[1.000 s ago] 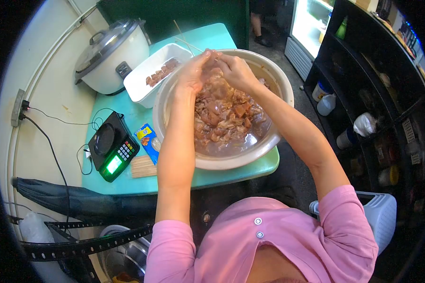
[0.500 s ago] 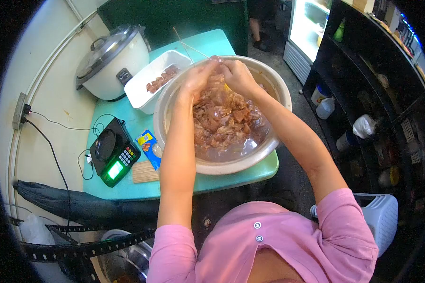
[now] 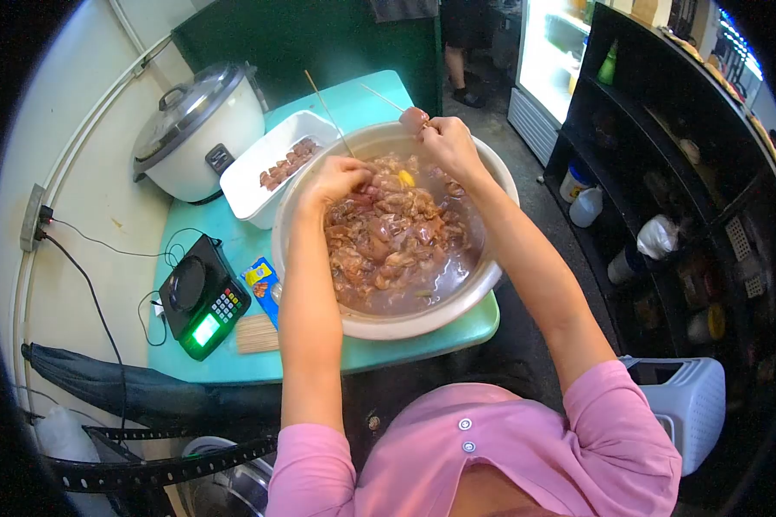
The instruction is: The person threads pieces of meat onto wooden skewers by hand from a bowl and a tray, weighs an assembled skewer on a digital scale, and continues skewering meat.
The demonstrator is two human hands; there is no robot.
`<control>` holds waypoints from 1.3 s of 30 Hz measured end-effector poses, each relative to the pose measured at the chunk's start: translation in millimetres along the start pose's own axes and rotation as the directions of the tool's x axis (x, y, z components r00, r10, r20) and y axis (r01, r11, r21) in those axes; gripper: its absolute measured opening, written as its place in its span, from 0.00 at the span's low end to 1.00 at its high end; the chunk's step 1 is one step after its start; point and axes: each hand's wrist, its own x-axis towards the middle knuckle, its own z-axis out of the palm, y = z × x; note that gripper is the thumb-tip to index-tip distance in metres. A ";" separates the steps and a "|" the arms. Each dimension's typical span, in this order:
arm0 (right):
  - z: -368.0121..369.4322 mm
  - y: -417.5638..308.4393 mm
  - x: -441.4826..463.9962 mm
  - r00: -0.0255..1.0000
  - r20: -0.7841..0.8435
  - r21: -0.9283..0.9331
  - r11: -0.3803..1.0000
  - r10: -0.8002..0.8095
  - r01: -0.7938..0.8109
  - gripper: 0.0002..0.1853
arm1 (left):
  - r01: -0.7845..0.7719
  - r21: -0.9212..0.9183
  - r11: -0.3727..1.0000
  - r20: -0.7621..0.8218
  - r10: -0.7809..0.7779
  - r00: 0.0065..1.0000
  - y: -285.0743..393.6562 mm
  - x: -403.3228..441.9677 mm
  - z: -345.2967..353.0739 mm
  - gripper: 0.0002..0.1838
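Observation:
A large round basin (image 3: 353, 326) holds many pieces of raw meat (image 3: 397, 241) in cloudy liquid, with a yellow bit among them. My right hand (image 3: 450, 145) is closed on a skewer (image 3: 381, 96) above the basin's far side, with a piece of meat (image 3: 414, 120) threaded near the fingers. At the basin's left part, my left hand (image 3: 339, 179) dips its fingertips into the meat, fingers curled; a second stick (image 3: 323, 105) stands up beside it. What this hand grips is partly hidden.
On the green table (image 3: 379, 84) are a white tray (image 3: 241, 177) with small meat pieces, a rice cooker (image 3: 203, 129), a lit scale (image 3: 200, 297), a blue packet (image 3: 261, 280) and a bundle of sticks (image 3: 257, 334). Dark shelves (image 3: 664, 164) stand right; a person's leg (image 3: 457, 69) shows behind.
My hands have come apart: the left has lowered to the meat, while the right stays high with the skewer. The camera view has shifted slightly.

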 end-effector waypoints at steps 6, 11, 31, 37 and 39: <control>4.8 5.4 0.3 0.998 0.037 -0.034 0.998 -0.043 0.044 0.15 | 0.002 -0.298 0.955 -0.118 -0.038 0.992 -5.6 -3.9 -9.0 0.12; 1.8 -1.7 -9.6 0.996 0.060 -0.002 0.998 -0.070 0.071 0.14 | -0.031 -0.253 0.967 -0.167 -0.013 0.986 -18.5 7.0 -16.1 0.13; -26.9 -21.6 -119.6 0.979 0.164 -0.180 0.972 -0.121 0.150 0.13 | -0.191 -0.719 0.669 -0.199 0.065 0.978 -11.1 9.7 -9.5 0.09; -26.0 -22.3 -122.0 0.968 0.159 -0.208 0.952 -0.193 0.224 0.13 | -0.200 -0.695 0.691 -0.302 -0.027 0.953 -12.8 13.4 -4.8 0.08; -26.5 -23.2 -122.8 0.973 0.162 -0.206 0.959 -0.164 0.196 0.13 | -0.179 -0.705 0.686 -0.281 -0.039 0.959 -13.5 13.7 -5.7 0.09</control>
